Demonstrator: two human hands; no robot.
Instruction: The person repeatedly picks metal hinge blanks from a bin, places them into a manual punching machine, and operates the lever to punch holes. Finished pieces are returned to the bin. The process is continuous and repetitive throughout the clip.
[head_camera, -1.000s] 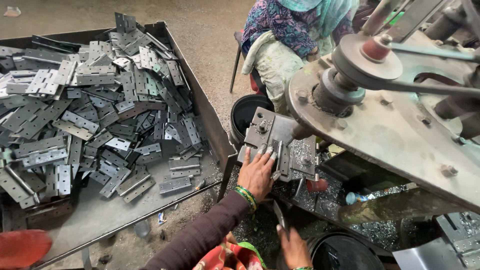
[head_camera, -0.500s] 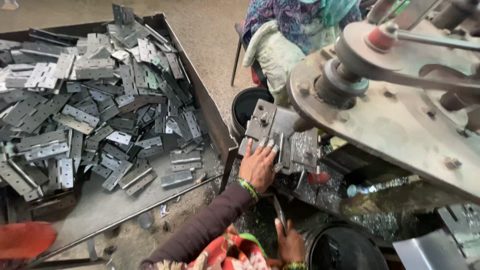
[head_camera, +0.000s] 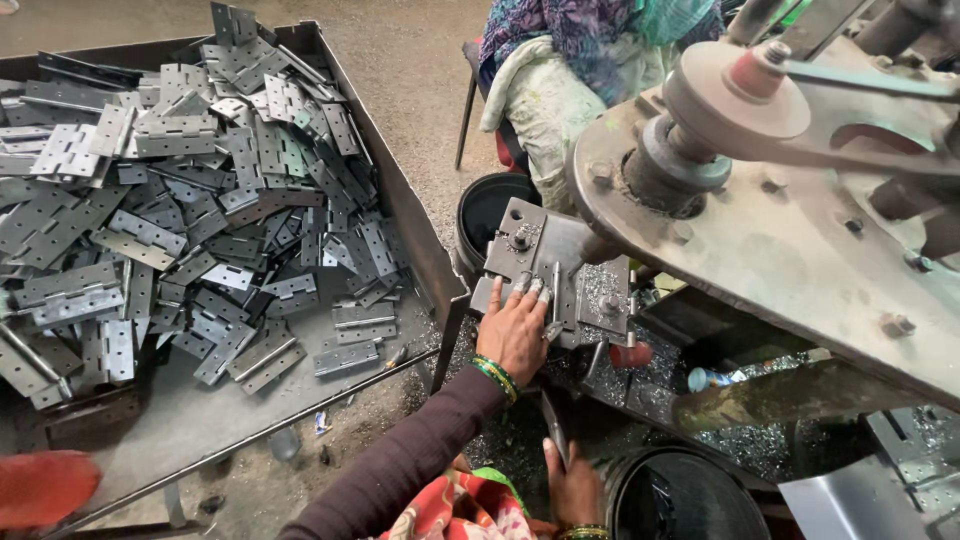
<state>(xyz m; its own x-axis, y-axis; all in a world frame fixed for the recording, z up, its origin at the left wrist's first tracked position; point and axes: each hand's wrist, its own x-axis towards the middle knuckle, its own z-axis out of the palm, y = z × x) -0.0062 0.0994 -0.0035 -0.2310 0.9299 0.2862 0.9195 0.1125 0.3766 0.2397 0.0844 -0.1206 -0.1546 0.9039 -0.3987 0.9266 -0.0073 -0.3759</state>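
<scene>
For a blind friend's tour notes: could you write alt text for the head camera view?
A person's left hand presses on a metal jig plate under a large machine, while the right hand rests low near a black bucket. A tray of steel hinges sits left; another person sits behind.

Hinges (head_camera: 190, 200) are piled in the tray (head_camera: 420, 250) on my left. My left hand (head_camera: 512, 335) rests on the machine plate (head_camera: 555, 270) right of it, and my right hand (head_camera: 575, 490) sits lower, nearer me.

dark brown sleeve (head_camera: 400, 470), green bangles (head_camera: 495, 375), patterned red garment (head_camera: 455, 505).
</scene>
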